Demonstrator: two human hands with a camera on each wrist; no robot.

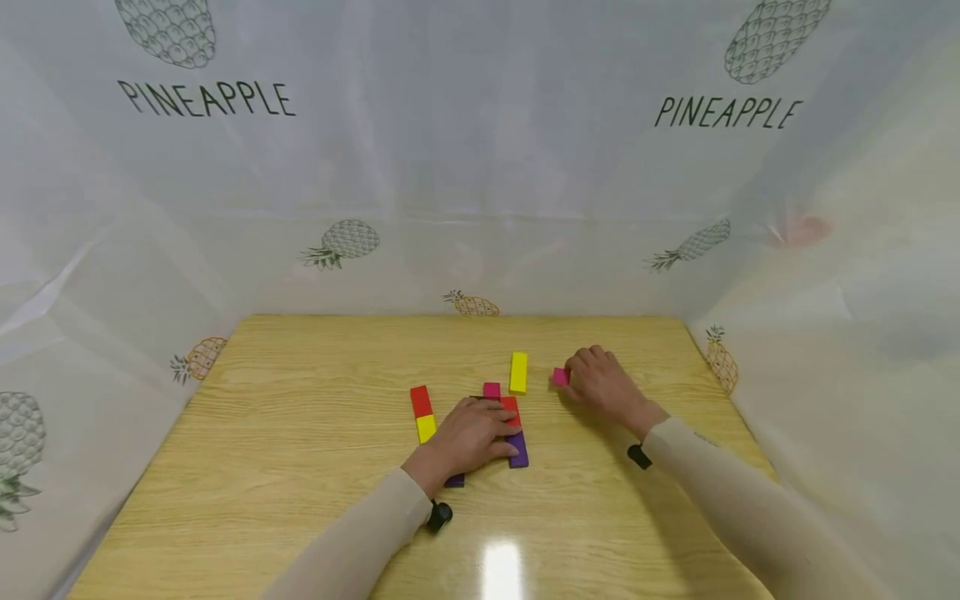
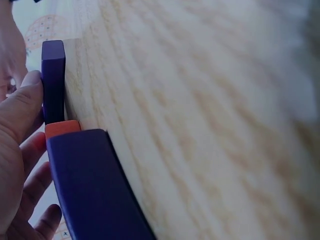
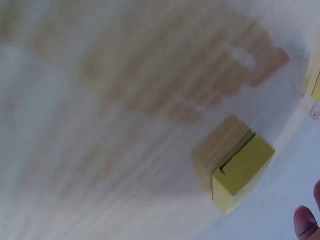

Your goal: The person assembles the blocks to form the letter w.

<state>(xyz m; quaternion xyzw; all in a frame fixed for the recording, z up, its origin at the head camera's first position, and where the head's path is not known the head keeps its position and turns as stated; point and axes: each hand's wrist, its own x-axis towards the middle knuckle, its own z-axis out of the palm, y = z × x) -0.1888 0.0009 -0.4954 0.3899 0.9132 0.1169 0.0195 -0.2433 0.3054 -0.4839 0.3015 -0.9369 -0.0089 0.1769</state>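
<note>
My left hand lies over a group of flat-lying blocks, its fingers spread toward the right. Its fingertips touch a red block, and the thumb rests at a purple block. In the left wrist view the thumb meets the side of a purple block; an orange-red block and a nearer purple block show beside it. Off to the right, my right hand pinches a magenta cube at its fingertips. The palm hides part of the group.
A red block and a yellow block form the group's left side. A second magenta cube sits at its far edge. Behind stands another yellow block. Pineapple-print sheeting encloses the wooden table.
</note>
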